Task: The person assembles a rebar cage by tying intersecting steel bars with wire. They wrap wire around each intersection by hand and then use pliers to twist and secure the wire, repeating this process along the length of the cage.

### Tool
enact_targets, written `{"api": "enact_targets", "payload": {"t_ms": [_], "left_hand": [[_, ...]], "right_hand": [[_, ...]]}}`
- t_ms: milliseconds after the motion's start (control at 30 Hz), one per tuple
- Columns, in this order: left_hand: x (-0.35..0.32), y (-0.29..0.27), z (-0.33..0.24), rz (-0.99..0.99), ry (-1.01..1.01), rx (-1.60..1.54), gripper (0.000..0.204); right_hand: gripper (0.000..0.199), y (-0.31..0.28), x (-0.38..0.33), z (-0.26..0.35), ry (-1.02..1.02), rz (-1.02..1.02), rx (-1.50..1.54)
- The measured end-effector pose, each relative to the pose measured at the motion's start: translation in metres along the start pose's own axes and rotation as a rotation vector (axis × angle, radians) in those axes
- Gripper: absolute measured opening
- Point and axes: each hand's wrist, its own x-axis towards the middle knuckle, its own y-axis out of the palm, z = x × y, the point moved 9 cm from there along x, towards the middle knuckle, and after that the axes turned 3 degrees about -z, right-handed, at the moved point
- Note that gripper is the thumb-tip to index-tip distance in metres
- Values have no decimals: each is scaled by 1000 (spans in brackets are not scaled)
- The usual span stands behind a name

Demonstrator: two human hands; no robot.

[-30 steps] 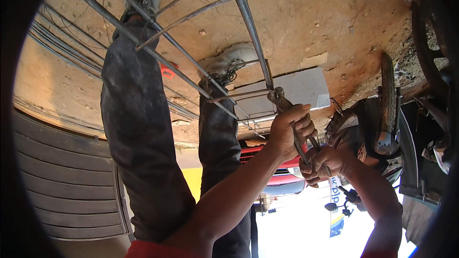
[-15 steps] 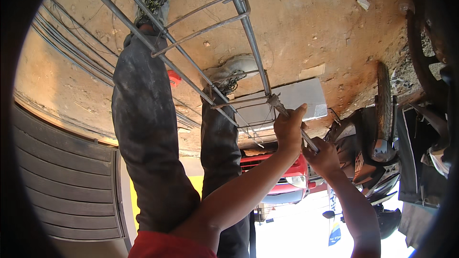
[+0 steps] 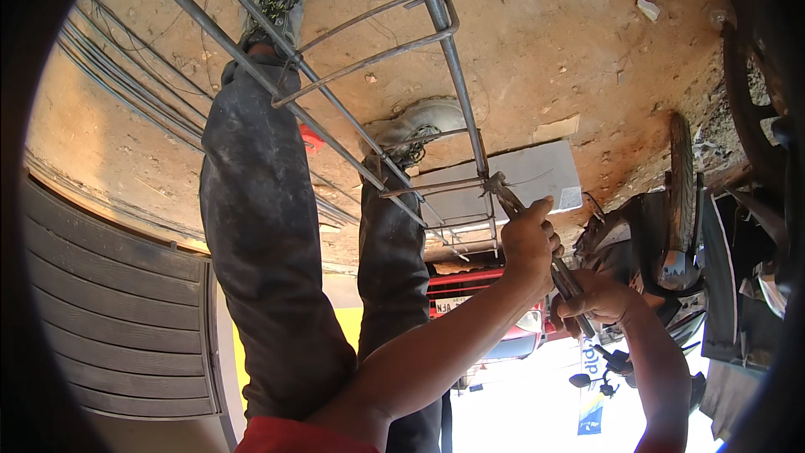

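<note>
A rebar cage (image 3: 457,75) of long grey bars and bent stirrups runs from the upper edge toward the middle. My left hand (image 3: 530,243) is wrapped around the handles of long metal pincers (image 3: 566,279). Their jaws reach a stirrup at its crossing with the right-hand bar; whether they bite a wire there is too small to tell. Lower down, my right hand (image 3: 597,300) is closed around the same handles near their ends. The two handles lie close together.
Legs in dark trousers (image 3: 260,201) and dusty shoes stand left of and behind the cage. Loose bars (image 3: 126,84) lie at left on the dirt ground. A pale slab (image 3: 537,169) lies beyond the cage. A motorcycle (image 3: 671,235) stands at right, a red car (image 3: 465,283) below the cage.
My right hand has shifted down and right, to the handle ends, and has turned. The pincers' handles now show close together. The whole view has shifted slightly.
</note>
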Motion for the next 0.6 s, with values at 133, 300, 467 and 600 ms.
{"api": "enact_targets", "payload": {"t_ms": [133, 300, 467, 600], "left_hand": [[-7, -4, -1, -197, 15, 131, 34], [-19, 0, -23, 104, 278, 235, 31], [-3, -6, 8, 300, -57, 30, 27], [6, -47, -21, -140, 337, 652, 29]], "right_hand": [[36, 14, -66, 63, -732, -950, -665], [23, 20, -3, 3, -211, -189, -3], [28, 28, 12, -4, -165, 325, 300], [46, 42, 19, 8, -448, -354, -347]]}}
